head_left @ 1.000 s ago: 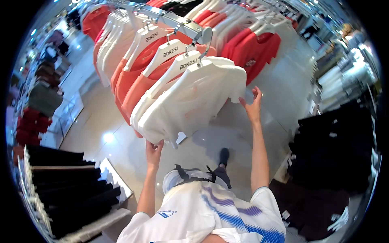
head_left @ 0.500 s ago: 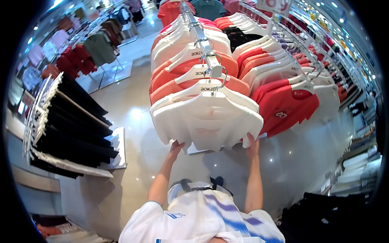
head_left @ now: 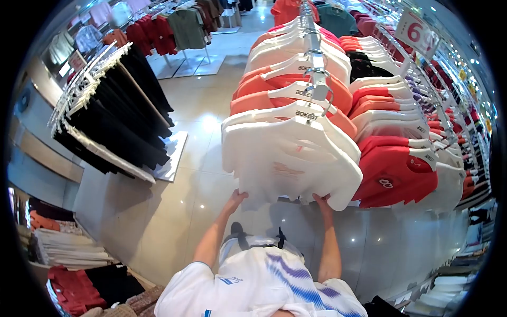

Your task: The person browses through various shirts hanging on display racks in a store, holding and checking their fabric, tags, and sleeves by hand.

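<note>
A white T-shirt (head_left: pixel 290 158) with a faint pink print on its chest hangs at the near end of the central rack, on a white hanger (head_left: pixel 309 112) lettered on its neck. My left hand (head_left: pixel 236 198) is closed on the lower left edge of this T-shirt, thumb and fingers pinched together. At the lower right, my right hand (head_left: pixel 322 202) grips the same hem. Between both hands the cloth spreads wide and slightly slanted. Coral and white tops (head_left: pixel 343 122) hang close behind it.
On the right, a red top (head_left: pixel 396 174) fronts another crowded rack, below a price sign (head_left: pixel 416 33). Black trousers (head_left: pixel 124 113) hang from a rack on the left. Folded garments (head_left: pixel 68 245) lie at lower left. Shiny tiled floor (head_left: pixel 206 158) runs between the racks.
My view has swung left, so the racks sit further right in it. Both hands keep hold of the T-shirt's hem and appear closer together, with the front of the shirt showing more fully.
</note>
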A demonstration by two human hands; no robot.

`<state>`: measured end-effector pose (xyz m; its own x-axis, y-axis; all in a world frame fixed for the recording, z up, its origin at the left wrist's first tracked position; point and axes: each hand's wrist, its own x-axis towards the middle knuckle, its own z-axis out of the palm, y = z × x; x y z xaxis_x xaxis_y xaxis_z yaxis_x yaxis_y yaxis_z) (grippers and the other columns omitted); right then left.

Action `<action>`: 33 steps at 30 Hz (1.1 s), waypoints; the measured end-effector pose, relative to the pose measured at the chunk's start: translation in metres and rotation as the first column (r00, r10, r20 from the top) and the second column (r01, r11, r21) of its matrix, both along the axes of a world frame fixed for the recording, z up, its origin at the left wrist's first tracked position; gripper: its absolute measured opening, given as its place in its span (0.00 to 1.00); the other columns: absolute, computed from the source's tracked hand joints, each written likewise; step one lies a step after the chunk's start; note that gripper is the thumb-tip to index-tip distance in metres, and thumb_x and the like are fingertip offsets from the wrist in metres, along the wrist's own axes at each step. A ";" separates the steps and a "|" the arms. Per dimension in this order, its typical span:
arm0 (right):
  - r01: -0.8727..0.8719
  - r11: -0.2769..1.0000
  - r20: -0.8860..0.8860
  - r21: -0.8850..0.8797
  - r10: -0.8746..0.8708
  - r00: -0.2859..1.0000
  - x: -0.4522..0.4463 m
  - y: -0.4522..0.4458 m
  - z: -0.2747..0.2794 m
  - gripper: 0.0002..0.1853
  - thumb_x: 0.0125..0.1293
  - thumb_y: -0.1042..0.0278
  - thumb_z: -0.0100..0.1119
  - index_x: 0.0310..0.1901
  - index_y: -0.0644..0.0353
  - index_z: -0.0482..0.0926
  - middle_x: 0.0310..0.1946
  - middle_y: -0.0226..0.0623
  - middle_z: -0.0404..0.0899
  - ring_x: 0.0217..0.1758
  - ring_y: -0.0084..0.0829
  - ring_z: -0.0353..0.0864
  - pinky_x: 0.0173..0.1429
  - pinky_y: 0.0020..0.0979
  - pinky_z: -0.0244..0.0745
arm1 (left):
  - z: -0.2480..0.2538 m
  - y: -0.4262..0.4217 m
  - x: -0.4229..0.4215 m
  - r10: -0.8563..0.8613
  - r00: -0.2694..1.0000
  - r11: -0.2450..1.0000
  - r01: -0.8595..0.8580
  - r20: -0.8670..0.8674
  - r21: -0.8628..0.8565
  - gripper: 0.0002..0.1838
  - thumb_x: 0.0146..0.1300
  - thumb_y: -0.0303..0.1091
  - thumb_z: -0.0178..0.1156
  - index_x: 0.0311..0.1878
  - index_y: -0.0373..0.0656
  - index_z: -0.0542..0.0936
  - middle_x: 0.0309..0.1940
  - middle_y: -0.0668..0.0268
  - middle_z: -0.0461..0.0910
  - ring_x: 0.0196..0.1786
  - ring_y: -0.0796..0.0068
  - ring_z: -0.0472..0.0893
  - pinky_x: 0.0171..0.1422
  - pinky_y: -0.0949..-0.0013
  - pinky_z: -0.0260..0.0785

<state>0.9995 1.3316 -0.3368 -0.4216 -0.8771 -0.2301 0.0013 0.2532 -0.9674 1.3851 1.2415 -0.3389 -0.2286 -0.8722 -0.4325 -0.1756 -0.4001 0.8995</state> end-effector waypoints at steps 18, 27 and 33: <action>0.019 0.985 -0.155 0.174 0.008 0.988 0.077 0.069 -0.128 0.23 0.60 0.62 0.63 0.53 0.67 0.73 0.45 0.42 0.78 0.46 0.30 0.78 0.42 0.30 0.76 | -0.093 0.025 0.076 -0.334 0.903 0.940 0.338 0.270 0.031 0.19 0.62 0.33 0.58 0.55 0.38 0.75 0.46 0.60 0.81 0.50 0.68 0.77 0.55 0.64 0.69; 0.351 0.925 0.154 0.145 -0.372 0.915 0.114 0.091 -0.048 0.21 0.65 0.56 0.58 0.50 0.66 0.75 0.42 0.38 0.79 0.43 0.28 0.79 0.43 0.32 0.75 | -0.005 0.007 0.093 0.112 0.975 0.985 -0.084 -0.192 0.148 0.15 0.64 0.33 0.56 0.52 0.39 0.75 0.39 0.61 0.81 0.38 0.74 0.80 0.41 0.70 0.73; 0.366 0.868 0.254 0.336 -0.458 0.852 0.127 0.077 0.091 0.21 0.66 0.56 0.58 0.50 0.67 0.75 0.39 0.36 0.81 0.39 0.29 0.81 0.43 0.30 0.76 | 0.111 -0.017 0.090 0.214 0.866 0.908 -0.006 -0.452 0.418 0.16 0.66 0.35 0.57 0.53 0.39 0.74 0.41 0.62 0.81 0.41 0.72 0.82 0.45 0.68 0.76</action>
<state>1.1262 1.4082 -0.2462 -0.5945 -0.5233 -0.6105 0.4557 0.4062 -0.7920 1.4754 1.2248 -0.2277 -0.4088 -0.6861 -0.6018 0.3006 -0.7239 0.6210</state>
